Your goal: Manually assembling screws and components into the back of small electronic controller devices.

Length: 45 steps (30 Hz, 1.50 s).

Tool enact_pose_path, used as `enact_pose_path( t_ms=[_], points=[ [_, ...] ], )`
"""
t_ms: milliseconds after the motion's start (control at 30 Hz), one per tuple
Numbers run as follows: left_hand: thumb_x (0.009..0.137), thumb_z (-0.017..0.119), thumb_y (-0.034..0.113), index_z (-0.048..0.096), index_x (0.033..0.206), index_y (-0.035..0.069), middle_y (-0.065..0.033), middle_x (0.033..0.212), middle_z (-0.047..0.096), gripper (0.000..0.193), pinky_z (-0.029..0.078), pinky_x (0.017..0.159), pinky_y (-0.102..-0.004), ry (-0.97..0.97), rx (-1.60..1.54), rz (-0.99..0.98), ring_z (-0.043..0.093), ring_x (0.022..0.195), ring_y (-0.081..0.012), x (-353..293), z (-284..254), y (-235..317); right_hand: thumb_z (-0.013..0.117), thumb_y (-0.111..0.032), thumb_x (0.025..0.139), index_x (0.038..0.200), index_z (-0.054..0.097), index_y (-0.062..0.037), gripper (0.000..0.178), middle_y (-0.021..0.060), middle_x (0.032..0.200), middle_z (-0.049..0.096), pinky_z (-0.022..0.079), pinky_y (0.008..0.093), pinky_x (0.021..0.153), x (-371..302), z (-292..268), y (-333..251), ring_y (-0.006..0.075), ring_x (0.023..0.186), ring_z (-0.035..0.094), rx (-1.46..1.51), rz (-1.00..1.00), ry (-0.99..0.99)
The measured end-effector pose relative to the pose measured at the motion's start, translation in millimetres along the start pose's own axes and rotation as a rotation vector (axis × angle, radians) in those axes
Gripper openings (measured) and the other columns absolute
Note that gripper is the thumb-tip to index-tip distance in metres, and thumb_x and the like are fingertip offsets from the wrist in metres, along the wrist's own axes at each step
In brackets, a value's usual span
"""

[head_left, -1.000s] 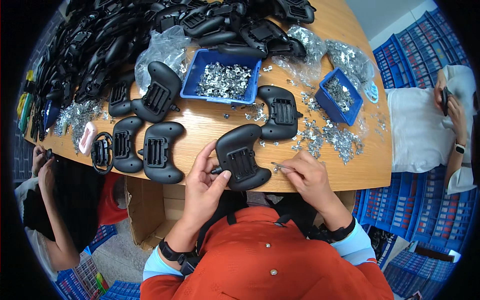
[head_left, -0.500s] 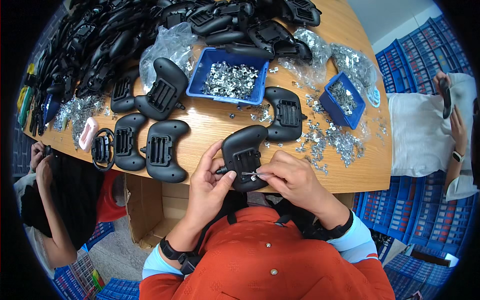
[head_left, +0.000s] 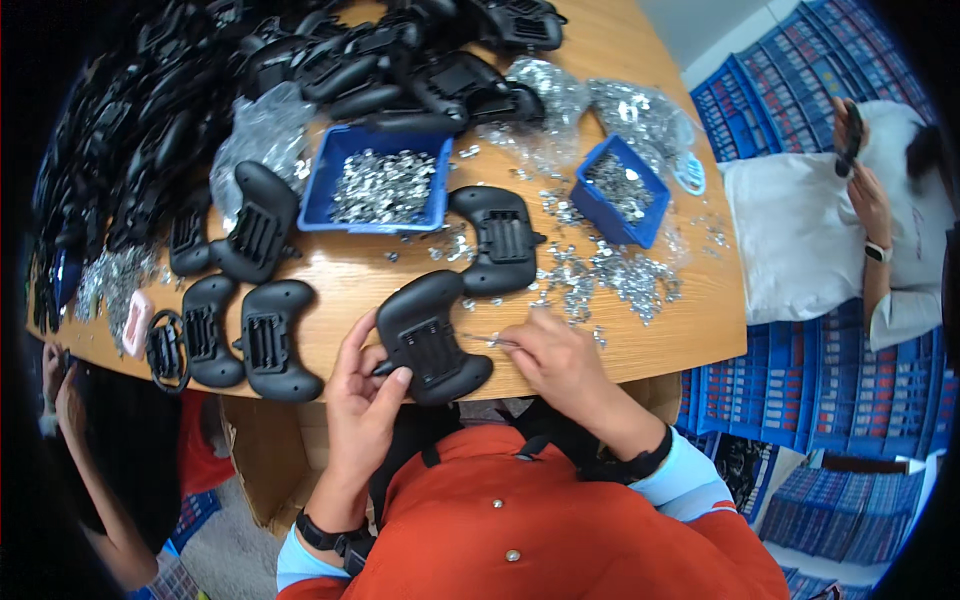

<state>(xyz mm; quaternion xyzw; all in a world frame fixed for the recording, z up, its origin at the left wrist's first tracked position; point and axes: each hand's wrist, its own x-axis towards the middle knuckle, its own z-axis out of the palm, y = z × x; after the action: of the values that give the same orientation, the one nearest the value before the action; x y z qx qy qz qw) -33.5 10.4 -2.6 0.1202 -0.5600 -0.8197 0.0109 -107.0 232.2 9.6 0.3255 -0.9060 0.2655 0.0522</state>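
My left hand [head_left: 362,395] grips a black game controller housing [head_left: 400,310] by its left side, thumb on the near edge. Its open battery compartment [head_left: 432,355] faces up, at the table's near edge. Just right of it, my right hand [head_left: 562,368] pinches a thin metal tool [head_left: 492,341]. The tool's slim end points left toward the housing; its tip is too small to make out. Beyond my hands lies another black housing [head_left: 500,240], compartment up. A blue bin [head_left: 316,200] full of small metal battery contacts stands behind it.
A smaller blue bin [head_left: 625,228] with metal pieces stands at right, loose ones [head_left: 610,280] scattered around it. More housings [head_left: 280,340] lie at left, near a pink frame [head_left: 136,322]. A black pile [head_left: 150,130] covers the far left. Co-workers sit at both sides.
My right hand has drawn the metal tool out of the housing's compartment, to the right. The left hand keeps its hold. The whole view has shifted, so the table appears farther left.
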Motion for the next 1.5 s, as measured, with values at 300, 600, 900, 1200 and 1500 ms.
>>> enact_pose_path(
  t_ms=[300,600,900,1200,1500],
  points=[
    [0.086,0.052,-0.009,0.028,0.144,-0.002,-0.0125,0.107,0.061,0.063,0.054,0.076,-0.0232,0.020,0.039,-0.002,0.065,0.089,-0.0127,2,3,0,0.066,-0.004,0.079,0.091,0.064,-0.0062,0.012,0.0097,0.078,0.057,0.049,0.0365,0.055,-4,-28,43,0.0283,0.064,0.061,-0.053,0.240,0.283],
    [0.087,0.054,-0.004,0.028,0.144,0.000,-0.0126,0.111,0.060,0.063,0.058,0.075,-0.0285,0.006,0.064,0.016,0.065,0.093,-0.0163,2,2,-2,0.064,-0.004,0.077,0.090,0.066,-0.0062,0.013,0.0088,0.083,0.059,0.050,0.0364,0.061,0,-29,53,0.0276,0.069,0.063,-0.013,0.233,0.206],
    [0.087,0.053,-0.008,0.028,0.143,-0.003,-0.0139,0.108,0.062,0.062,0.054,0.075,-0.0235,0.028,0.044,0.000,0.065,0.087,-0.0131,2,4,1,0.066,-0.007,0.077,0.085,0.064,-0.0067,0.008,0.0076,0.081,0.057,0.050,0.0371,0.060,5,-29,44,0.0276,0.070,0.062,0.007,0.216,0.071],
    [0.087,0.053,-0.006,0.028,0.143,-0.001,-0.0135,0.111,0.059,0.062,0.056,0.077,-0.0278,0.003,0.033,-0.025,0.064,0.093,-0.0166,1,3,4,0.068,-0.006,0.077,0.083,0.064,-0.0040,0.007,0.0081,0.078,0.056,0.046,0.0337,0.058,15,-35,23,0.0232,0.066,0.059,0.211,0.245,0.037],
    [0.089,0.052,-0.007,0.026,0.144,-0.001,-0.0152,0.113,0.059,0.061,0.054,0.076,-0.0250,-0.006,0.034,0.002,0.064,0.089,-0.0138,1,3,1,0.068,-0.007,0.077,0.087,0.067,-0.0057,0.010,0.0078,0.073,0.056,0.046,0.0365,0.059,51,-27,-24,0.0261,0.068,0.059,0.429,-0.088,-0.367]
  ],
)
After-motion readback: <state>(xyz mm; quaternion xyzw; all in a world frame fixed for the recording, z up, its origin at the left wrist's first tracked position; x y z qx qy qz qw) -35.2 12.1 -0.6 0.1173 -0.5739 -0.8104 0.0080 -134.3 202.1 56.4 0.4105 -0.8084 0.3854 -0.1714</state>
